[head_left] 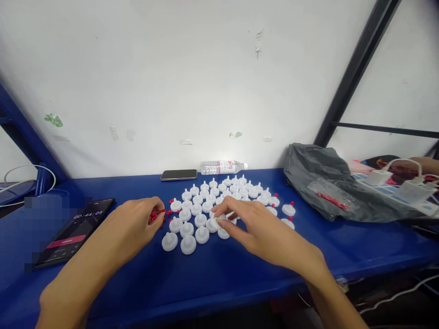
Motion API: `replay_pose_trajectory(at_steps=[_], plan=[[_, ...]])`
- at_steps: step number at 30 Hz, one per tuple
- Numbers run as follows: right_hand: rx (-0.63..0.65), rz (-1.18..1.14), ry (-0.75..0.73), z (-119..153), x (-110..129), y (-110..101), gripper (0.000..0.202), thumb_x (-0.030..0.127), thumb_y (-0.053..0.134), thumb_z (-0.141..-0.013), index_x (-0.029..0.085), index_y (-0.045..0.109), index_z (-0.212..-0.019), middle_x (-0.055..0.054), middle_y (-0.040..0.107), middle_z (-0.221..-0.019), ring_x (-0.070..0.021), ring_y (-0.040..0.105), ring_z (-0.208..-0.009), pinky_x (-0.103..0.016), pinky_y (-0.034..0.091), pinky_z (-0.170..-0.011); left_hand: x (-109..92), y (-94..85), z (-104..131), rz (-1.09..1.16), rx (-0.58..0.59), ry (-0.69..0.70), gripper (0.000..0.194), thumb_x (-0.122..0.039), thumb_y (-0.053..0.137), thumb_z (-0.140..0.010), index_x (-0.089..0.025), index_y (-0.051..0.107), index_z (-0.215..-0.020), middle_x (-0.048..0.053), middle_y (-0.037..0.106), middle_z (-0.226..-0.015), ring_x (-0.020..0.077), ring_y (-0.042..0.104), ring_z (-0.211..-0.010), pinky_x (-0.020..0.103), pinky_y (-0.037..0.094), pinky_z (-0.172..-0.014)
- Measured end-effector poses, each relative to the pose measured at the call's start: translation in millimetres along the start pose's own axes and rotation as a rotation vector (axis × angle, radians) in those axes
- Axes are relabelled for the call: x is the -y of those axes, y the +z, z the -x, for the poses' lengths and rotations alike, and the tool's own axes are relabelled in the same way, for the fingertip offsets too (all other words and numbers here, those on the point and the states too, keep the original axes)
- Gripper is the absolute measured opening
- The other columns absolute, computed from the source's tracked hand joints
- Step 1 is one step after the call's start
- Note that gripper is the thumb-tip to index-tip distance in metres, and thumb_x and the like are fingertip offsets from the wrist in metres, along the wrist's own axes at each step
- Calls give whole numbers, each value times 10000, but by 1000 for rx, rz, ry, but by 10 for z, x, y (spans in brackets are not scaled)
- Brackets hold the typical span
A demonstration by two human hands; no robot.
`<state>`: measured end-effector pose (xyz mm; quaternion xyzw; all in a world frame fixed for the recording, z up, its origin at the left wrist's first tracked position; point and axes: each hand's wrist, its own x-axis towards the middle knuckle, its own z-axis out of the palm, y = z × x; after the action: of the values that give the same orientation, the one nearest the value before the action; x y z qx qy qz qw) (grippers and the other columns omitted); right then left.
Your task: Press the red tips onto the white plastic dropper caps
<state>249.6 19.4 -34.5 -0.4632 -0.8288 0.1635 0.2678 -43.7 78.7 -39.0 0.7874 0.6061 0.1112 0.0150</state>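
— What are the fingers doing?
— The right hand's (257,224) thumb and forefinger are closed on a white cap (216,223), seemingly by its side, which would leave the spout free. The left hand's (135,224) are narrow too, among the red bits (169,213). One bit shows at the tips; I can't tell whether it's pinched.

— Why are the bits there?
— For easy reach, I'd guess: they lie right at the left fingers.

— And the other caps (188,245)?
— Clustered between the hands on the table (219,283), mostly spout up, likely because the wide base sits steady. A few at the right wear red on their spouts, perhaps grouped to tell them from the bare ones.

— Farther out?
— A timer phone (75,230) beside the left forearm, face up, probably for glancing at. A bottle (222,167) lies by the wall (154,91), out of the way. At right, a grey bag (305,169) bears a clear packet (331,197) with red pieces.
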Motion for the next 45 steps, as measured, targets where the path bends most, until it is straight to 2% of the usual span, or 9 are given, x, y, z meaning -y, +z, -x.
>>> replay_pose_trajectory(at_steps=[5,8,13,17,20,26,37,43,45], plan=[[-46,-12,-122,-68,-31,67,112,297,599,-1067,292,682,-1142,15,750,-1138,-186,673,-1070,-331,478,-934,-122,-70,82,98,-69,84,252,-424,542,-908,-265,737,-923,-5,768,-720,205,685,-627,298,442,-621],[-66,-5,-157,-81,3,101,117,263,623,-1051,274,709,-1129,4,753,-1127,-189,679,-1071,-326,484,-925,-277,-71,161,177,-153,193,205,-354,574,-889,-255,753,-906,-37,722,-650,150,626,-547,258,432,-580],[-92,-19,-138,-88,93,151,142,292,660,-1026,287,709,-1160,8,739,-1091,-174,697,-927,-317,493,-841,-447,42,250,243,-226,414,200,-269,580,-952,-264,780,-953,-58,689,-651,91,519,-470,231,408,-547],[-93,-45,-99,-93,92,183,213,333,703,-999,303,654,-1205,18,735,-1070,-179,689,-924,-310,489,-816,-499,88,269,250,-259,501,231,-231,555,-994,-265,781,-1030,-29,740,-776,97,555,-533,236,417,-565],[-101,-56,-62,-98,79,190,235,339,723,-981,311,615,-1188,34,723,-1016,-174,672,-880,-300,470,-767,-517,68,265,271,-262,518,230,-234,550,-1014,-258,780,-1009,-9,775,-896,97,587,-587,234,432,-584],[-87,-32,-50,-105,104,186,151,308,701,-984,292,565,-1047,56,700,-980,-165,630,-837,-293,424,-733,-538,22,267,249,-199,542,264,-232,528,-1045,-297,784,-1031,-29,759,-919,96,574,-606,237,408,-575],[-80,-57,-52,-107,88,228,180,225,688,-985,299,592,-1118,43,726,-1008,-145,642,-749,-285,465,-703,-581,33,292,225,-172,563,282,-200,513,-1051,-279,780,-1008,-31,736,-905,99,613,-650,235,407,-589],[-80,-40,-129,-86,73,226,476,162,719,-960,362,569,-1365,-5,723,-1257,-204,719,-1008,-352,546,-881,-558,66,270,214,-235,548,256,-221,515,-1057,-275,765,-1039,-18,759,-969,109,634,-651,255,434,-621],[-91,-71,-139,-85,68,220,567,113,686,-966,397,531,-1432,7,729,-1257,-194,731,-1055,-357,554,-937,-537,74,268,210,-249,541,246,-228,520,-1057,-275,761,-1053,-10,766,-990,112,634,-649,258,440,-621]])
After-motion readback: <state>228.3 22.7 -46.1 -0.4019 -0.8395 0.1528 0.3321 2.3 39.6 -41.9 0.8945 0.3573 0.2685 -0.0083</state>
